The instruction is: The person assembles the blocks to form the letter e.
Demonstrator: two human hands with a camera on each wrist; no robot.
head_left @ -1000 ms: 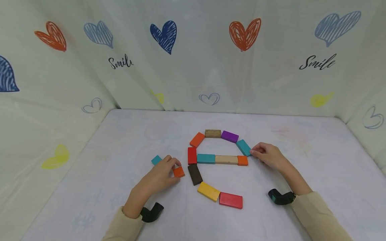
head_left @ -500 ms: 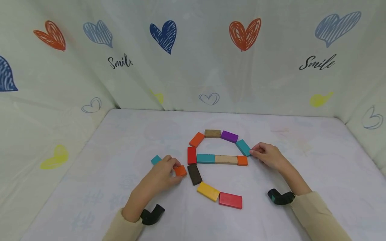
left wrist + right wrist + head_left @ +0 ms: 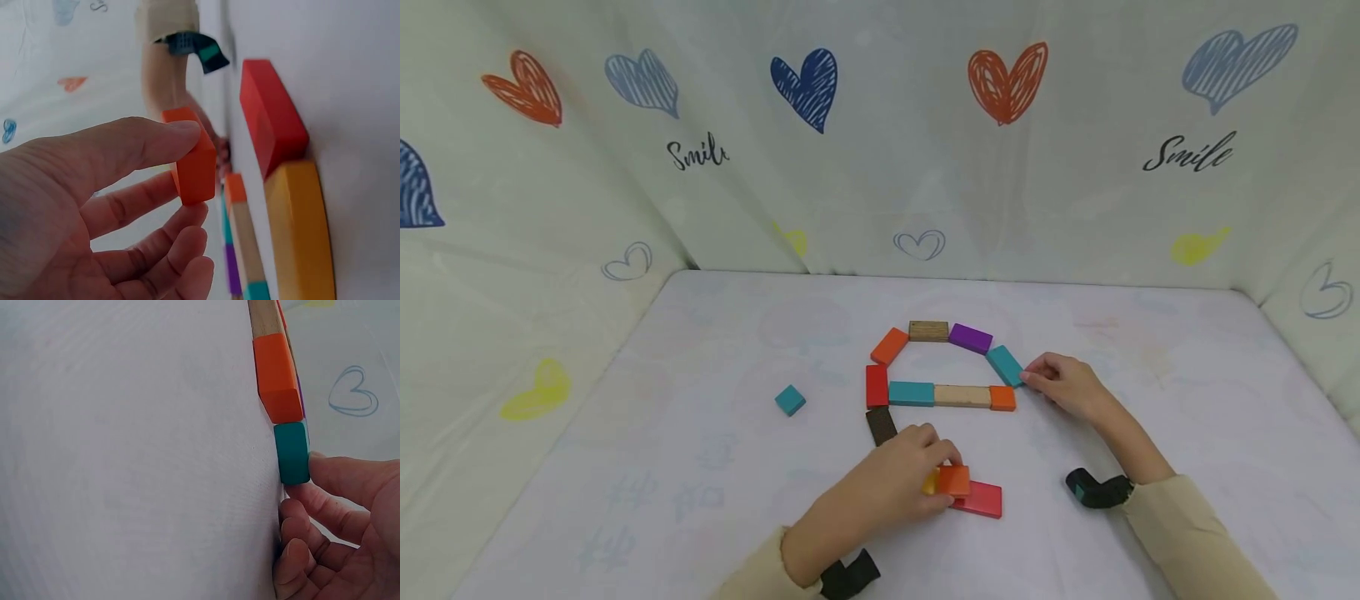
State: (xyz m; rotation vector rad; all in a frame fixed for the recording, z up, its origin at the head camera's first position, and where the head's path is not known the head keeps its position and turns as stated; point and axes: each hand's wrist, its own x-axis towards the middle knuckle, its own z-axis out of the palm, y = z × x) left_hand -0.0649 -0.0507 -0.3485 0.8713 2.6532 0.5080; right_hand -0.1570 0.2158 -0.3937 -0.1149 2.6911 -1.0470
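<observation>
My left hand pinches a small orange block between thumb and fingers. It is held above the yellow block and the long red block, apart from both in the left wrist view. At the other side, my right hand has its thumb and forefinger on the lower end of a teal block. That teal block lies beside another orange block. The left hand covers most of the yellow block and part of a dark brown block in the head view.
Further blocks form the curved outline: red, orange, brown wood and purple. A crossbar holds a teal block and a pale wooden block. One loose teal block lies to the left on the white table.
My left hand has carried the small orange block from the left of the outline rightward and nearer, over the yellow and red blocks. The loose teal block is uncovered. My right hand stays put.
</observation>
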